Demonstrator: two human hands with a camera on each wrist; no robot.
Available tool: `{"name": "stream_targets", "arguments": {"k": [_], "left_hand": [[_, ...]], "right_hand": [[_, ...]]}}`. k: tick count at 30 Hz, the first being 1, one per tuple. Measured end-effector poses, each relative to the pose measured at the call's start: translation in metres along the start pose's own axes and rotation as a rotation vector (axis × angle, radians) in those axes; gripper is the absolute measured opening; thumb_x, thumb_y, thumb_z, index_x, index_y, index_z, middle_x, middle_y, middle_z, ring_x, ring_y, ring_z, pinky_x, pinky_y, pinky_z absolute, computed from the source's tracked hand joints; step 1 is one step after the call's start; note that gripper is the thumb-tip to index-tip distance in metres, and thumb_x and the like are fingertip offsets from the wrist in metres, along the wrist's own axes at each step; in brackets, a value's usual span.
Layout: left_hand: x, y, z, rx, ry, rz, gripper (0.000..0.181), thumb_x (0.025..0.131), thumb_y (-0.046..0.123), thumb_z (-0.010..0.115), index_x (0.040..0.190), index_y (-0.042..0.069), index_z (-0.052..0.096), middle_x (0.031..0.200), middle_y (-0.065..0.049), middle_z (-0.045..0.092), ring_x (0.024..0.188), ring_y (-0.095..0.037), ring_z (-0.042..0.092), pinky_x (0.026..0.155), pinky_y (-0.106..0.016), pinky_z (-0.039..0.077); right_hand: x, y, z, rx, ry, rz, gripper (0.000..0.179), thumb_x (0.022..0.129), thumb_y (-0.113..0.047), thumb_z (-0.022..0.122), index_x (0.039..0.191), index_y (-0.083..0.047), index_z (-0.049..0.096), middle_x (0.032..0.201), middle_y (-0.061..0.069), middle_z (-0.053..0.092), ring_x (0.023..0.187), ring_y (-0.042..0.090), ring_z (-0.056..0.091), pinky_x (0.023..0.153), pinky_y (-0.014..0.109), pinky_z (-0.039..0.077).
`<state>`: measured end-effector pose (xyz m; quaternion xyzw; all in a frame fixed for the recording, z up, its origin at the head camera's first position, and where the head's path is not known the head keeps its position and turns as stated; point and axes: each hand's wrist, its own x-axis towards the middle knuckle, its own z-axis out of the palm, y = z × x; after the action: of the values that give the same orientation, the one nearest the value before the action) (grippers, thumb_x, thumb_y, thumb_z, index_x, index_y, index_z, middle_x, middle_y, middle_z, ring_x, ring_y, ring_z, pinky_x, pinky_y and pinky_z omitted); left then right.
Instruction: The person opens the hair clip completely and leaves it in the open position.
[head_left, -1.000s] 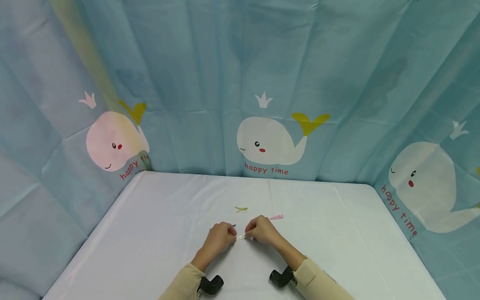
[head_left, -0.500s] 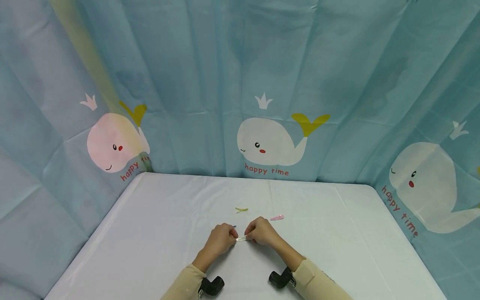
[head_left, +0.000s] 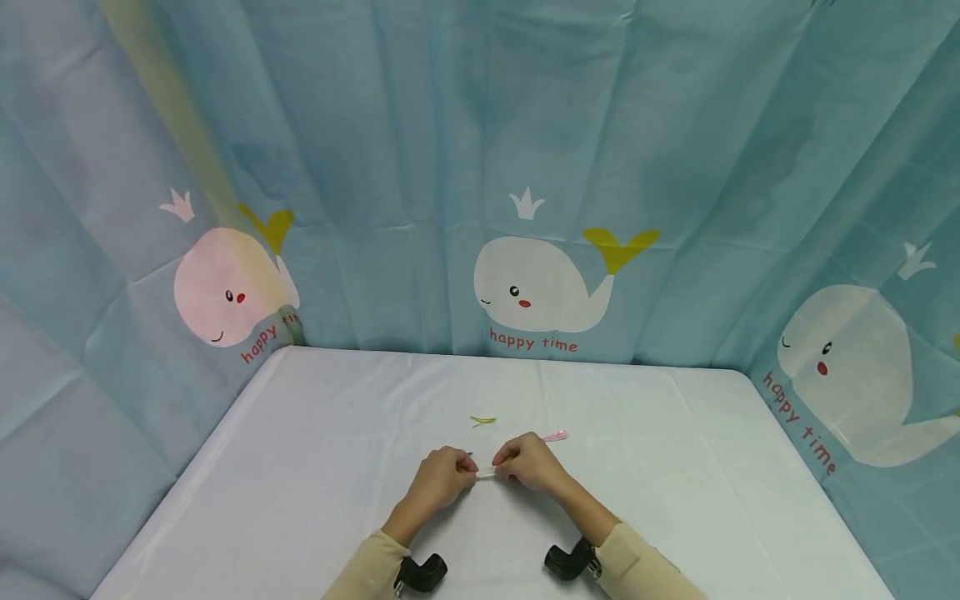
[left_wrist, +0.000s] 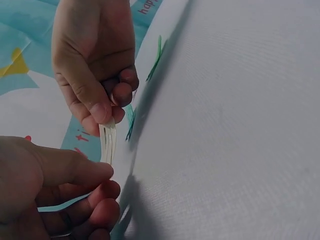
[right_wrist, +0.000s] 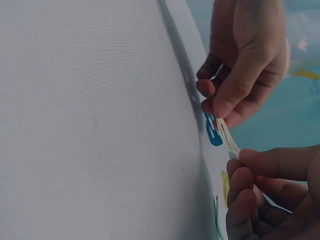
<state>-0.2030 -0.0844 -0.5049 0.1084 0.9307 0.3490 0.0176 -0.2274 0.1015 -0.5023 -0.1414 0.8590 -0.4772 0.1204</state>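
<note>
Left hand (head_left: 442, 475) and right hand (head_left: 528, 463) pinch one cream clip (left_wrist: 107, 144); three other clips (head_left: 483, 420) lie on the white bench (head_left: 675, 475), blue curtain (head_left: 420, 133) behind.

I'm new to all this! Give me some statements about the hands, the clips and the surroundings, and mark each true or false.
1. The left hand and right hand both pinch one pale clip. True.
2. The pink clip lies nearer the left hand. False: the pink clip is nearer the right hand.
3. A yellow clip lies on the white table. True.
4. The curtain is printed with cats. False: it shows whales.
5. Both hands wear gloves. False: they are bare.
</note>
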Motion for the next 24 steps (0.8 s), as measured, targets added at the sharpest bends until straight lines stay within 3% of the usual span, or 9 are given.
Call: {"name": "stream_targets", "arguments": {"k": [11,19,24], "left_hand": [[0.001,-0.001,-0.005,-0.222,-0.03,-0.013,0.007,0.085,0.008,0.068,0.088,0.003,0.074,0.074,-0.003,0.069,0.059,-0.005,0.052,0.053,-0.022,0.044],[0.001,0.006,-0.009,-0.325,-0.045,-0.019,0.011,0.088,0.012,0.069,0.092,0.003,0.074,0.078,-0.005,0.07,0.063,-0.008,0.054,0.056,-0.023,0.044],[-0.001,0.014,-0.014,-0.377,-0.065,-0.026,0.012,0.088,0.013,0.069,0.092,0.002,0.073,0.079,-0.007,0.07,0.066,-0.01,0.056,0.059,-0.024,0.046]], "right_hand": [[-0.007,-0.002,-0.011,0.187,0.001,0.017,0.009,0.082,-0.001,0.071,0.088,0.006,0.072,0.072,0.008,0.069,0.057,0.01,0.056,0.054,0.025,0.046],[-0.017,-0.008,-0.024,0.22,-0.003,0.034,0.015,0.086,-0.009,0.07,0.092,0.005,0.072,0.077,0.007,0.07,0.063,0.012,0.058,0.059,0.026,0.049],[-0.024,-0.011,-0.03,0.216,-0.003,0.029,0.019,0.088,-0.011,0.069,0.095,0.007,0.072,0.08,0.018,0.071,0.063,0.013,0.058,0.058,0.026,0.049]]}}
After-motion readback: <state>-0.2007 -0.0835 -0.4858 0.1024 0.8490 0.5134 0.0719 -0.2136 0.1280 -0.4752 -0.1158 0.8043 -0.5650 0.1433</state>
